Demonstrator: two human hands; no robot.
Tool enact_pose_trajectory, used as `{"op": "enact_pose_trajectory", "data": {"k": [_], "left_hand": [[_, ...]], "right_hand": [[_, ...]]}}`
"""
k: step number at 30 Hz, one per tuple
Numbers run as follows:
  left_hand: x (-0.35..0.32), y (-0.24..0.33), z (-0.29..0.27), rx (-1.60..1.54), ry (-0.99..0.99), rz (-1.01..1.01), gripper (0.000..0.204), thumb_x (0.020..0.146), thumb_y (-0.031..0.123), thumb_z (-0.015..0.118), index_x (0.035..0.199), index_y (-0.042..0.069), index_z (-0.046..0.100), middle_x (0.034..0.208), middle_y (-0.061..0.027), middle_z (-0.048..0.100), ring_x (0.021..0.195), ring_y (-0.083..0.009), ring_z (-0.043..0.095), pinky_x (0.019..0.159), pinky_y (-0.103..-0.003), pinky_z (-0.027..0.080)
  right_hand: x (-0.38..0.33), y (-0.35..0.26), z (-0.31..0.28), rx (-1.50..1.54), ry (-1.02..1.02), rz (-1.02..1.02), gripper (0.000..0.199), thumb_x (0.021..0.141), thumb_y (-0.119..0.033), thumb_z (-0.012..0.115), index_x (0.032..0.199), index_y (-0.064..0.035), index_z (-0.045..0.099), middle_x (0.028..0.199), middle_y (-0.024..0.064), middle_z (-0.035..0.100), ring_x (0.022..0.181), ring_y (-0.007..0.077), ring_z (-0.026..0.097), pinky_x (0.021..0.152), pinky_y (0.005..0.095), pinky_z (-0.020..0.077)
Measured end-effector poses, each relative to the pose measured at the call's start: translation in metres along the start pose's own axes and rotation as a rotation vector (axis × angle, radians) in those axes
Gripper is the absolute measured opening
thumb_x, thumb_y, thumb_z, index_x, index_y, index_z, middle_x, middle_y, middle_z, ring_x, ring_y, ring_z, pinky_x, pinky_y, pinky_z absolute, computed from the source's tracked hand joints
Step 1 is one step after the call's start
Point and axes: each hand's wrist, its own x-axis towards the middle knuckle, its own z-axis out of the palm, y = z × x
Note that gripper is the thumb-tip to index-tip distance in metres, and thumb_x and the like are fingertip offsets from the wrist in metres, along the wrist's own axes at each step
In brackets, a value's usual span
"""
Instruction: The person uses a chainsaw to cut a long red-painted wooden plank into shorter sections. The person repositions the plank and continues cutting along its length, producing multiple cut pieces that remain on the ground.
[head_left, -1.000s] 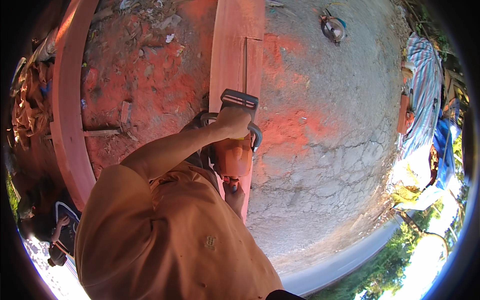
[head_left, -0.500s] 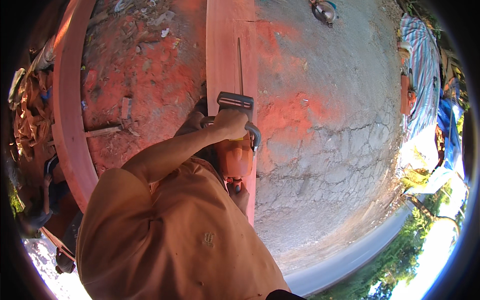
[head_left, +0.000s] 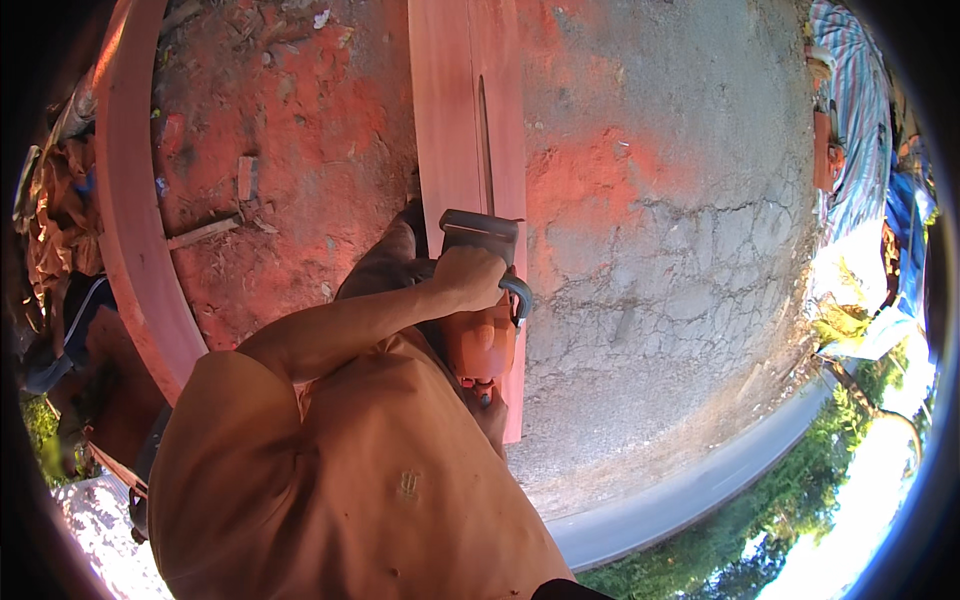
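Note:
An orange chainsaw (head_left: 482,342) with a black front hand guard (head_left: 480,230) lies along a long reddish wooden plank (head_left: 447,120). Its narrow guide bar (head_left: 485,150) points away from me, edge-on at a long line in the wood; how deep it sits I cannot tell. My left hand (head_left: 468,278) is wrapped round the black front handle, just behind the guard. Lower down, close to my body, my right hand (head_left: 492,418) grips the rear handle, its fingers partly hidden by my shirt and the saw.
Another long plank (head_left: 130,210) runs along the left. Red sawdust (head_left: 285,130) and wood scraps (head_left: 205,232) cover the ground between the planks. Cracked grey ground (head_left: 690,250) extends on the right, with striped sheeting (head_left: 850,120) beyond. Part of a person (head_left: 75,320) shows at far left.
The view has shifted forward-to-back: the saw and both hands sit slightly lower and further right. My hands have moved back along the plank. A circular saw at the top has left the view.

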Motion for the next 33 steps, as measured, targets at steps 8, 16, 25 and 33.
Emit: {"op": "enact_pose_trajectory", "data": {"k": [8,16,25,33], "left_hand": [[-0.008,0.008,0.035,0.047,0.035,0.036,0.018,0.073,0.022,0.071,0.084,0.008,0.076,0.082,-0.0190,0.072,0.079,-0.0369,0.071,0.072,-0.047,0.057],[-0.029,0.016,0.044,0.136,0.048,-0.016,0.019,0.073,0.020,0.069,0.083,0.004,0.075,0.085,-0.0213,0.072,0.084,-0.0362,0.071,0.074,-0.047,0.057],[-0.042,0.012,0.043,0.133,0.082,-0.014,0.021,0.073,0.020,0.068,0.083,0.004,0.075,0.088,-0.0217,0.072,0.086,-0.0382,0.071,0.077,-0.048,0.056],[-0.058,-0.002,0.035,0.120,0.152,0.082,0.019,0.074,0.023,0.069,0.082,0.006,0.074,0.084,-0.0206,0.072,0.083,-0.0378,0.070,0.075,-0.047,0.055]], "right_hand": [[0.002,0.043,-0.006,0.001,0.062,-0.092,0.035,0.086,-0.033,0.073,0.099,-0.0016,0.064,0.082,0.0286,0.067,0.087,0.0494,0.064,0.062,0.0508,0.0494],[0.015,0.078,0.015,0.063,0.064,-0.141,0.040,0.084,-0.035,0.076,0.091,0.0016,0.061,0.081,0.0318,0.064,0.086,0.0517,0.061,0.061,0.0502,0.0481],[0.013,0.082,0.021,0.085,0.087,-0.253,0.041,0.085,-0.038,0.074,0.091,0.0011,0.061,0.080,0.0313,0.064,0.083,0.0515,0.062,0.061,0.0504,0.0480],[-0.006,0.067,0.039,0.070,0.139,-0.222,0.033,0.084,-0.031,0.076,0.096,-0.0019,0.064,0.080,0.0271,0.066,0.083,0.0486,0.065,0.062,0.0475,0.0500]]}}
